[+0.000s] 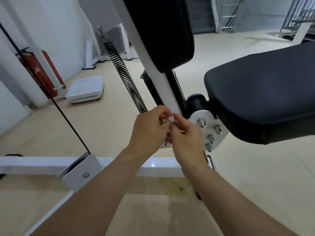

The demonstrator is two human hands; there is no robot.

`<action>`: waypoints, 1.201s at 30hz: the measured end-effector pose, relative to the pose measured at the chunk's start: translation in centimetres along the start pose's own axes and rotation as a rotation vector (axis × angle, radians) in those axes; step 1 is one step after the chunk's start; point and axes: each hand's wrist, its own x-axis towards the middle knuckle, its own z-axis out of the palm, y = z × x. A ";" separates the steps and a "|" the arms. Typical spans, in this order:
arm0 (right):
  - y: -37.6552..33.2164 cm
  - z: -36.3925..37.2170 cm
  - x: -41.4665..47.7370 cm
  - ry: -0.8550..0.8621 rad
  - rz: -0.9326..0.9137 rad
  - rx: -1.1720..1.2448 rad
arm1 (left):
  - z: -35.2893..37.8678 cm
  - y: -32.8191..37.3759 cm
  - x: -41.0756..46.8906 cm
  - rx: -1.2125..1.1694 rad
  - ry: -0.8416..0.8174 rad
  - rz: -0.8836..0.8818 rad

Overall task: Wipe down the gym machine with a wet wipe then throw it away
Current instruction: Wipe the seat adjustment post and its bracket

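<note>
The gym machine has a white frame (163,89), a black back pad (163,31) and a black seat pad (262,99). My left hand (148,132) and my right hand (185,142) meet in front of the frame's lower end, beside the bolted hinge plate (206,132). Between their fingertips both hands pinch a small, bunched white wet wipe (170,119). Most of the wipe is hidden by my fingers.
A black coil spring (124,75) runs down left of the frame. A black cable (51,92) crosses to a pulley bracket (80,171) on the white floor bar (34,163). A red fire extinguisher (35,72) and a white step platform (85,89) stand at the left wall.
</note>
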 end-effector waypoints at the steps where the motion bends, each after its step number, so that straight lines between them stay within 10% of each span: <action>1: 0.0 0.0 -0.1 0.029 -0.004 0.026 | 0.3 0.3 0.2 0.039 0.008 0.041; 15: -0.9 0.5 -0.6 0.062 0.135 0.349 | 1.7 -2.1 2.4 0.592 0.177 0.600; 22: -3.1 1.7 0.1 -0.034 0.060 0.550 | 0.0 -0.5 3.3 0.278 0.355 0.281; 30: -1.9 1.9 -1.0 0.037 0.246 0.713 | 1.4 -0.9 2.1 0.539 0.201 0.496; 36: -4.4 3.2 -0.1 -0.055 0.114 0.663 | -0.6 1.9 2.9 0.164 0.372 -0.044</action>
